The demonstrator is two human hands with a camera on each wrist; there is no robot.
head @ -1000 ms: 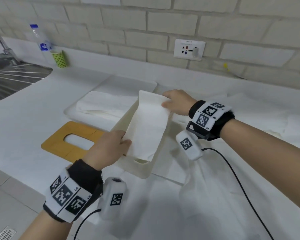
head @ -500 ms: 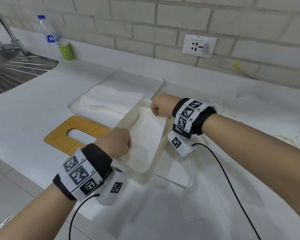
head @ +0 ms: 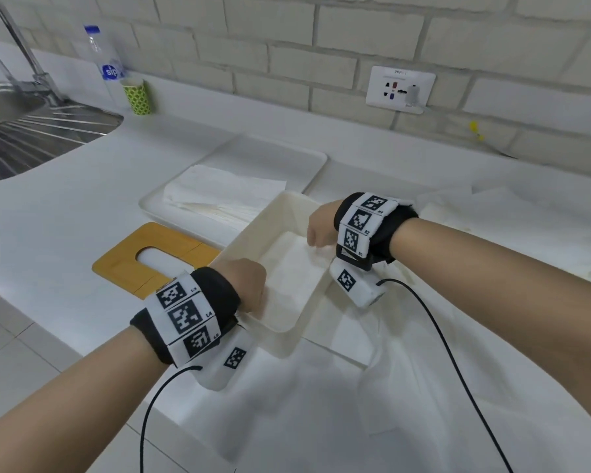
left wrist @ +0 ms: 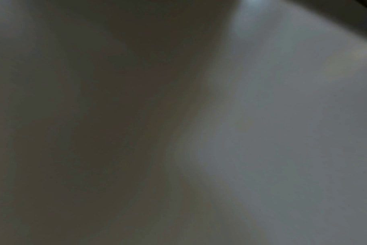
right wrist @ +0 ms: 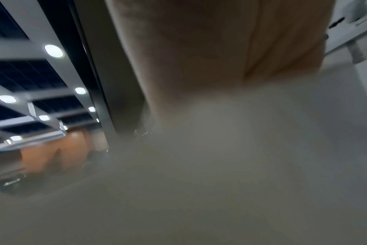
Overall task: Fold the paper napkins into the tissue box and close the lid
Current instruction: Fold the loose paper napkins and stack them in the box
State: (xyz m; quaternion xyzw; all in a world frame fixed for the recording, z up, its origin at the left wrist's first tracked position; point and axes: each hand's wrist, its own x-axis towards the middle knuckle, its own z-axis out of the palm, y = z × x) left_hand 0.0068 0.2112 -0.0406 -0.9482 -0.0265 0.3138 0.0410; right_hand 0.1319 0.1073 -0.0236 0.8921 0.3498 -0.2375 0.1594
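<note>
The napkin (head: 296,268) has dropped into the tissue box (head: 289,339) at frame centre; left hand (head: 248,279) and right hand (head: 321,227) reach inside, fingers hidden. Lifting out could drag it crooked.

1. A wall of pale painted brick (head: 287,39) with lighter mortar lines fills the top of the head view.
2. A white socket plate (head: 400,89) is fixed to it at upper right, with something plugged in.
3. A white countertop (head: 65,206) spreads below, from the wall down to the lower edge.
4. A steel sink (head: 31,131) with a ribbed drainer sits at far left, a tap (head: 21,52) rising above it.
5. Pale floor tiles (head: 11,356) show at lower left.
6. In the right wrist view, round ceiling lights (right wrist: 53,51) glow at upper left between dark panels.
</note>
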